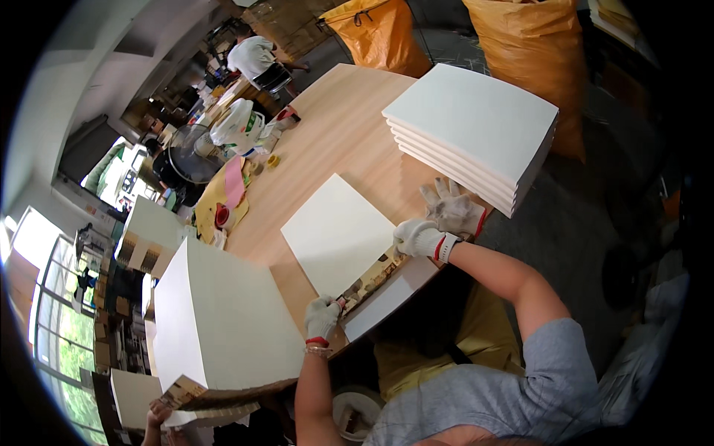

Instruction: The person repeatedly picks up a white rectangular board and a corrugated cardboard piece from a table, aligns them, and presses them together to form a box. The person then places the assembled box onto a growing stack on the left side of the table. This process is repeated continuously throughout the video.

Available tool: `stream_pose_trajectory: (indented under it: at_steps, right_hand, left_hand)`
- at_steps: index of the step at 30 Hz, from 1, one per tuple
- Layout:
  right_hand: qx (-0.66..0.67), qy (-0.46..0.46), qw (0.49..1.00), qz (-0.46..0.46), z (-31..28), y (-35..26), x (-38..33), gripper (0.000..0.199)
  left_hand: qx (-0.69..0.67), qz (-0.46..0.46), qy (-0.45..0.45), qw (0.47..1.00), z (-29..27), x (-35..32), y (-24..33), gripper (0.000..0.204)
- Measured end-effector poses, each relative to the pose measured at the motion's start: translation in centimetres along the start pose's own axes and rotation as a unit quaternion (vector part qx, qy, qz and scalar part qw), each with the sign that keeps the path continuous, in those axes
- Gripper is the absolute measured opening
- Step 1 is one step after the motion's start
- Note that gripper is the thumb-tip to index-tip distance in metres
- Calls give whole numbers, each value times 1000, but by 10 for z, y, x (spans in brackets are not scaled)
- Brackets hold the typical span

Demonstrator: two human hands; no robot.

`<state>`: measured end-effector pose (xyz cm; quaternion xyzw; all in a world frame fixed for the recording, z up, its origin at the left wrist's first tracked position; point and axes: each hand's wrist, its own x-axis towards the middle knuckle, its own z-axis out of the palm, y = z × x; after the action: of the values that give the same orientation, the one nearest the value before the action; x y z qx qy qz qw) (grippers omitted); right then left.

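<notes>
The fingertips of both gloved hands are hard to make out where they meet the white panel [338, 234], and the underside of that panel is hidden. The panel lies flat on the wooden table [335, 111], in front of the person and between the two hands, its near edge showing a brown patterned strip [370, 284]. The left hand [322, 318] touches the panel's near left corner, fingers curled in; the right hand [418, 238] is at its right corner, fingers folded together. Whether either one truly pinches the panel, I cannot tell. On the near side of the panel, a white sheet [390, 296] is partly covered by the strip. Just to the panel's right, beyond the right hand, lies a loose glove [452, 209] with a red cuff; farther to the right and beyond the panel stands a stack of white panels [472, 119]. To the panel's left is a large white pile [238, 320], with another person's hand [158, 414] at its lower end, the arm cut off by the dark rim. Past the panel's far left side, a fan [195, 154] and a white bucket [236, 128] partly overlap. Well beyond it, two orange sacks [383, 37] are cropped at the top.
</notes>
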<state>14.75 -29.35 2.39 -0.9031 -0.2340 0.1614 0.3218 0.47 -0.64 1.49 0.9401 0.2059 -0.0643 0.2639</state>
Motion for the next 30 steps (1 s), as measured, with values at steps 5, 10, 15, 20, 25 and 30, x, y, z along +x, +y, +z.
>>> stream_pose_trajectory:
  at_steps: [5, 10, 15, 20, 25, 30]
  right_hand:
    - [32, 28, 999, 4, 0, -1, 3, 14]
    - [-178, 201, 959, -92, 17, 48, 35, 20]
    - [-219, 301, 916, -150, -20, 114, -9, 35]
    - [-120, 55, 875, -466, 34, -40, -6, 17]
    - [-149, 14, 870, -470, 147, -121, 4, 42]
    - [-190, -100, 875, -433, 86, -131, -16, 35]
  left_hand:
    - [196, 131, -8, 972, -16, 45, 8, 76]
    - [441, 497, 22, 747, 20, 78, 77, 96]
    - [557, 455, -211, 662, -39, 37, 150, 94]
    - [425, 365, -204, 803, -20, 66, 106, 89]
    - [419, 421, -217, 775, -27, 64, 131, 74]
    - [401, 443, -195, 777, 2, 87, 88, 92]
